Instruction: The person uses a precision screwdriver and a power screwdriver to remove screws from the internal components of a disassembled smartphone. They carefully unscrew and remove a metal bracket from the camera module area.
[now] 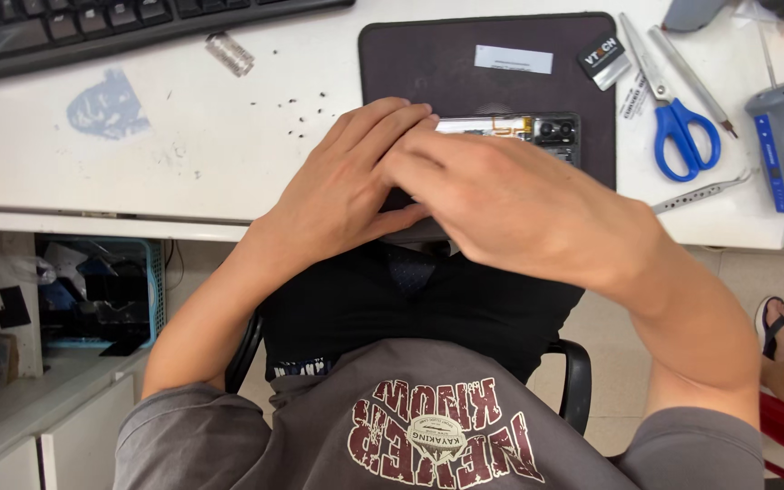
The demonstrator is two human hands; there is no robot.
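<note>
Both hands over an opened phone (537,132) lying on a dark mat (428,63) at the desk's (229,154) near edge. Left hand (347,186) laid flat, fingers together, beside the right hand (510,204) (grip underneath hidden, cannot tell). Blue-handled scissors (678,118) and tweezers (700,193) just right of the mat.

An opened phone (537,130) lay on a mat (492,82) at the desk's near edge, both hands over it. Scissors (678,113) and tweezers (700,192) lay right of the mat; a keyboard (93,27) sat far left, behind scattered screws (306,113).
</note>
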